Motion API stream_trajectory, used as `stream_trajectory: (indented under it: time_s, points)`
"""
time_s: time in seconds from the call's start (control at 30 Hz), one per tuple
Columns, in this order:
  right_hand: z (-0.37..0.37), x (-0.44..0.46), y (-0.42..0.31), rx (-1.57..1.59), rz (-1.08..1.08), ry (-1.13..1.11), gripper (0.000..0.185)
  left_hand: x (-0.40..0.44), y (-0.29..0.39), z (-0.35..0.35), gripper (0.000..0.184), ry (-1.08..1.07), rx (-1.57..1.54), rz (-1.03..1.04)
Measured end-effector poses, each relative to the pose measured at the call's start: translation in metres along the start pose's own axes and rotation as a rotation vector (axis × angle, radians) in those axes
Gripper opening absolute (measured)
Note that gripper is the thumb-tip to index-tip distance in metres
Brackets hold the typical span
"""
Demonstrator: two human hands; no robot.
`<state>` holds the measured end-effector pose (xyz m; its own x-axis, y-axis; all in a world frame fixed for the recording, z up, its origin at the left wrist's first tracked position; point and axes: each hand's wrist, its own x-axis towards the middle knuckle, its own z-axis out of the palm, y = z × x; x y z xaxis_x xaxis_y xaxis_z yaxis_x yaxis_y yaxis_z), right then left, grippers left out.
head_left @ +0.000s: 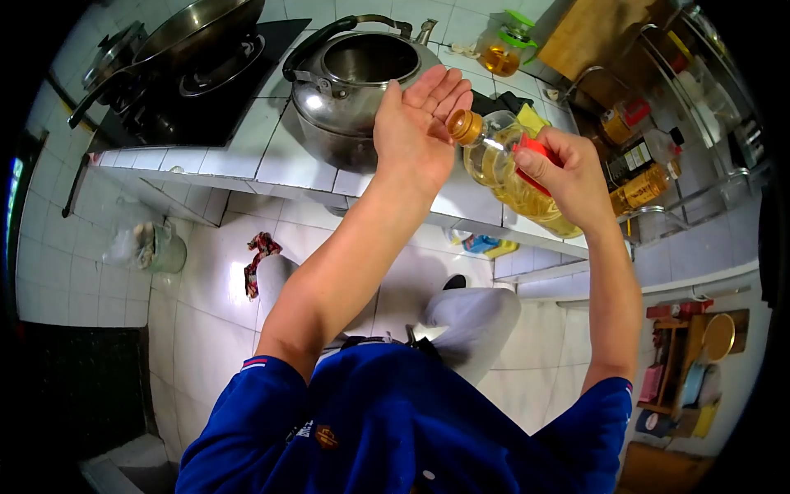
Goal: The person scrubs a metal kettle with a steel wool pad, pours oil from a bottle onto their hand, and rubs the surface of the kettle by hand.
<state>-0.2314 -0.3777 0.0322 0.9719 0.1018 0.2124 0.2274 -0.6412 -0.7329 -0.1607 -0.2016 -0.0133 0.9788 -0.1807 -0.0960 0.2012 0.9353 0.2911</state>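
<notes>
My right hand [568,174] grips a clear plastic oil bottle [539,207] by its red handle [533,160]. Yellow oil shows inside the bottle, which is tilted with its neck toward my other palm. Its orange-brown cap or collar [466,127] sits right beside my left hand [420,123]; whether the mouth is open I cannot tell. That left hand is palm up, fingers stretched out, with nothing visible in it. Just behind it, a large metal kettle [329,136] stands on the tiled counter [271,156], its lid off and its dark handle upright at the back.
A frying pan [193,33] rests on the black gas stove [210,115] at left. At the back stands a green-lidded glass jug [504,53]. Several sauce bottles [646,188] fill a metal rack on the right. A bin [160,249] is on the floor at left.
</notes>
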Motion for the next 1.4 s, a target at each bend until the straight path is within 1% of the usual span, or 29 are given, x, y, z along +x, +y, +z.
stream_trajectory:
  time_s: [0.13, 0.2, 0.3, 0.53, 1.2, 1.4]
  points:
    - [0.001, 0.002, -0.010, -0.030, 0.014, -0.030, 0.040, -0.004, 0.003, 0.000, 0.055, 0.022, -0.032, 0.005]
    - [0.001, 0.003, -0.013, -0.117, 0.003, -0.050, 0.041, -0.005, 0.004, 0.000, 0.053, 0.030, -0.047, 0.007]
    - [0.003, 0.005, -0.013, -0.145, 0.023, -0.071, 0.042, -0.008, 0.005, -0.002, 0.051, 0.046, -0.078, 0.001]
    - [0.005, 0.004, -0.022, -0.162, 0.046, -0.100, 0.042, -0.009, 0.005, -0.008, 0.050, 0.054, -0.112, -0.012]
    - [0.009, 0.003, -0.034, -0.275, 0.020, -0.131, 0.038, -0.014, 0.006, -0.014, 0.050, 0.085, -0.140, -0.008]
    - [0.011, 0.003, -0.031, -0.226, 0.032, -0.141, 0.039, -0.016, 0.008, -0.013, 0.050, 0.085, -0.136, 0.001]
